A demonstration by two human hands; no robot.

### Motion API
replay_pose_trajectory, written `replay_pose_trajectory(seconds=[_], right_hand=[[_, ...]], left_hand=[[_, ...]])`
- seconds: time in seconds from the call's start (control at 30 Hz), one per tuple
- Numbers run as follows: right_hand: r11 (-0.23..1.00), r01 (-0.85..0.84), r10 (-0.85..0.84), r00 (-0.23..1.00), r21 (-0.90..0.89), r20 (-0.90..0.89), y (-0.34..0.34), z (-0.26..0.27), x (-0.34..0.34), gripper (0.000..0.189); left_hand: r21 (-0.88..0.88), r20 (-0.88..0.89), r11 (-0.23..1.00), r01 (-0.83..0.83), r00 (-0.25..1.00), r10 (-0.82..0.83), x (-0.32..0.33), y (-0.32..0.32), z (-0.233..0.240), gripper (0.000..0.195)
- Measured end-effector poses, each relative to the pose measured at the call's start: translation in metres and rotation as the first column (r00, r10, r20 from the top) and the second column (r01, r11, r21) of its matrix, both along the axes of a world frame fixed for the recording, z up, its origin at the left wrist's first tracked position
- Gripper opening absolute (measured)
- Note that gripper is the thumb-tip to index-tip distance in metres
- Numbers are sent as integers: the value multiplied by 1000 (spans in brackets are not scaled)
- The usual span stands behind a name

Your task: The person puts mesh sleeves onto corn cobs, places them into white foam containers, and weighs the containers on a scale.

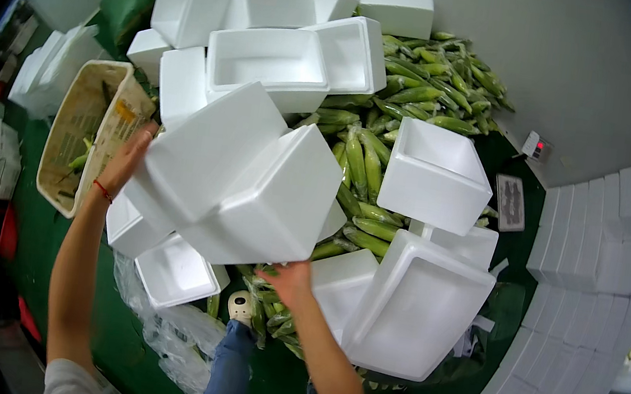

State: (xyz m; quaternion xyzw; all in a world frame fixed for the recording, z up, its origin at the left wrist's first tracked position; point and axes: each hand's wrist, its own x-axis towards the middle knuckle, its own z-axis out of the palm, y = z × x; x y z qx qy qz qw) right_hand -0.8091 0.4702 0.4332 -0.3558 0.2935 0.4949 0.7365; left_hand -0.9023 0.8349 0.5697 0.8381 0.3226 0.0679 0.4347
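Note:
White foam boxes [245,188] lie tilted between my hands, their smooth outer faces turned up. My left hand [134,154], a red string at its wrist, rests against the left side of these boxes, its fingers pointing up along the edge. Under their lower right edge is my right hand [287,279], its fingertips partly hidden beside wrapped green corn cobs. A pile of cobs in clear film [364,159] shows behind and to the right of the boxes. An upright foam box [436,176] stands on that pile. Another large foam box [417,310] leans at the lower right.
A dirty cream plastic crate [66,137] stands at the left. Several foam boxes [267,61] lie heaped beyond my hands. Stacked white foam pieces [566,322] line the right side. Crumpled clear plastic [173,345] lies near my legs, and a digital display unit [534,147] is by the wall.

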Motion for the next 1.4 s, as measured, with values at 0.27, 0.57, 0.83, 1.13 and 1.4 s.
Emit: replay_pose_trajectory(seconds=[0.27, 0.57, 0.83, 1.13, 1.4], right_hand=[[947, 293, -309, 943, 135, 121, -6, 134, -6, 64], [853, 509, -452, 605, 118, 656, -68, 243, 314, 70], [870, 327, 152, 535, -369, 831, -165, 193, 139, 39], [665, -411, 743, 451, -624, 495, -199, 70, -120, 47], [521, 212, 810, 181, -826, 558, -4, -101, 41, 91]], left_hand=[[-203, 90, 974, 103, 992, -86, -62, -53, 120, 63], [507, 437, 832, 223, 766, -472, 320, -127, 267, 78], [653, 198, 738, 171, 902, -384, 169, -138, 38, 55], [0, -635, 1000, -28, 773, 22, -273, -213, -125, 79], [140, -173, 891, -431, 876, 451, -112, 28, -270, 84]])
